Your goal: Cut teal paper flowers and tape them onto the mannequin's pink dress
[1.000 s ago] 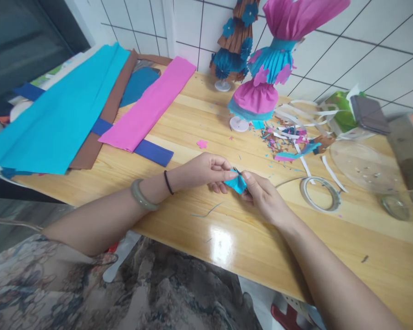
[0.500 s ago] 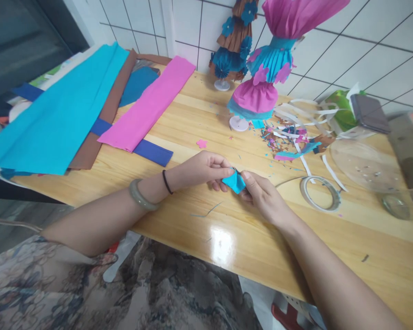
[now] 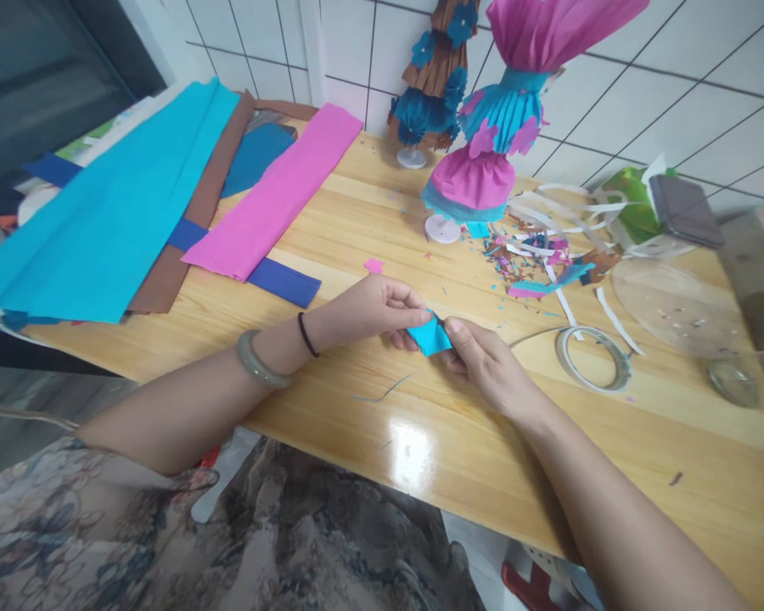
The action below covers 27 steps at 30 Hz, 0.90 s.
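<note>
A small folded piece of turquoise crepe paper (image 3: 431, 336) is pinched between the thumb and fingers of my left hand (image 3: 398, 310), over the table. My right hand (image 3: 477, 350) is closed just to its right, around what looks like a small pair of scissors (image 3: 440, 322). Only a dark, thin tip shows at the paper's upper edge; the rest is hidden in my fingers. A pink paper flower (image 3: 373, 266) lies on the table beyond my left hand.
At the left are turquoise (image 3: 120, 195), brown and pink crepe sheets (image 3: 273, 195). Behind stand ruffled paper figures, one pink and turquoise (image 3: 474, 178). Paper scraps (image 3: 535, 255), a tape roll (image 3: 593, 359), a glass jar (image 3: 732, 382) and a phone (image 3: 686, 208) are at the right.
The turquoise paper has turned a little and shifted slightly left, now showing a flatter face. My left hand has moved slightly left with it; the right hand is nearly still.
</note>
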Each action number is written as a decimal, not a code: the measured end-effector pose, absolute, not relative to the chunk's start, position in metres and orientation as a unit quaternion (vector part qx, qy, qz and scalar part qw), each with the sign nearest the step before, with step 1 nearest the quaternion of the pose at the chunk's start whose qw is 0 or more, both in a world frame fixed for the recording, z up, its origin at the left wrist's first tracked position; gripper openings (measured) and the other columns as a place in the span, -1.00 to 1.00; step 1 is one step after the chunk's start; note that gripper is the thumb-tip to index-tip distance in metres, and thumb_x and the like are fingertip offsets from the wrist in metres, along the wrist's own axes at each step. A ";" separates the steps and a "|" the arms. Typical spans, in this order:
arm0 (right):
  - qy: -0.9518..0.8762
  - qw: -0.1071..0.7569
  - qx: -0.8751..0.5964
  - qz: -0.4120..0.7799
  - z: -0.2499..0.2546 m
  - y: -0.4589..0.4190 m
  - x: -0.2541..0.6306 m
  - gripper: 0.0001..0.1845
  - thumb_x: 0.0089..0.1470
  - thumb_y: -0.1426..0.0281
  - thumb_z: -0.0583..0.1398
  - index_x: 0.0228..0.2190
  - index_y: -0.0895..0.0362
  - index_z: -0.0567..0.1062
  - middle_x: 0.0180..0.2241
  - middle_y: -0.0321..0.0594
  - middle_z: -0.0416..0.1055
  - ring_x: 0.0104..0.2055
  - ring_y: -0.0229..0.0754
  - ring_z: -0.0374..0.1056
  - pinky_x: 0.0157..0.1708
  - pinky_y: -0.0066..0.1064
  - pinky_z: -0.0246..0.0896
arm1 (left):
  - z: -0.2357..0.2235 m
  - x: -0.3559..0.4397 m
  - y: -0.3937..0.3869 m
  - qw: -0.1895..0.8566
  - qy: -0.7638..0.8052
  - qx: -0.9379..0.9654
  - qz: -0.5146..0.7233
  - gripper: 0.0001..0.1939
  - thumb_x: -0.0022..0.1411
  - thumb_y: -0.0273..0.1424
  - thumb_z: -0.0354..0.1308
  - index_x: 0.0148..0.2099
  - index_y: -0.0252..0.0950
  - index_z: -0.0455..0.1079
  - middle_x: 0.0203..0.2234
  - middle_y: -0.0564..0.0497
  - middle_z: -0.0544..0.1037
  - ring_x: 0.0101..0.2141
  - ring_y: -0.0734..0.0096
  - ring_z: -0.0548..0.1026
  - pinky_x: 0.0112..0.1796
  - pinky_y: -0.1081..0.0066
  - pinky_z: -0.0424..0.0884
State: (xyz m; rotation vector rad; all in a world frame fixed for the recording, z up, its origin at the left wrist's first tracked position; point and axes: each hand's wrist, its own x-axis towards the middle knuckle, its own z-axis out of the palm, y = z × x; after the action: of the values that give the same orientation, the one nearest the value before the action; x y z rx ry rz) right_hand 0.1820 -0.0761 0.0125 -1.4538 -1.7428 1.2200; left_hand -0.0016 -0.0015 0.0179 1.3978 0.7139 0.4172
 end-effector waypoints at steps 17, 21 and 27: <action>-0.645 0.287 -0.542 0.456 0.012 -0.076 0.181 -0.50 0.23 0.03 -0.10 -0.58 0.10 0.17 -0.64 -0.40 0.01 -0.60 -0.33 -0.07 -0.58 -0.44 -0.14 | 0.012 -0.003 -0.001 0.701 0.296 0.623 0.181 -0.79 0.12 -0.34 0.23 -0.32 -0.42 0.40 -0.56 0.04 0.52 -0.53 0.58 0.48 -0.51 0.60 0.39; -0.647 0.286 -0.535 0.461 0.012 -0.075 0.180 -0.51 0.24 0.04 -0.10 -0.57 0.10 0.17 -0.64 -0.41 0.01 -0.61 -0.33 -0.09 -0.58 -0.44 -0.14 | 0.010 -0.002 -0.001 0.688 0.288 0.645 0.165 -0.73 0.08 -0.26 0.25 -0.36 -0.42 0.40 -0.63 0.06 0.48 -0.58 0.60 0.44 -0.55 0.60 0.35; -0.641 0.292 -0.531 0.472 0.011 -0.075 0.181 -0.53 0.25 0.06 -0.10 -0.55 0.11 0.19 -0.63 -0.41 0.01 -0.60 -0.34 -0.09 -0.59 -0.45 -0.14 | 0.010 0.000 -0.002 0.689 0.291 0.642 0.166 -0.76 0.10 -0.29 0.23 -0.39 -0.42 0.39 -0.65 0.07 0.46 -0.60 0.62 0.41 -0.56 0.61 0.33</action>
State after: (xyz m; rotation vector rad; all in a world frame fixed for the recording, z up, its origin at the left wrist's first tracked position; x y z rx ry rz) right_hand 0.1805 -0.0749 0.0111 -1.4140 -1.7078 1.2570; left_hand 0.0000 -0.0023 0.0098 1.4365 0.6516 0.3724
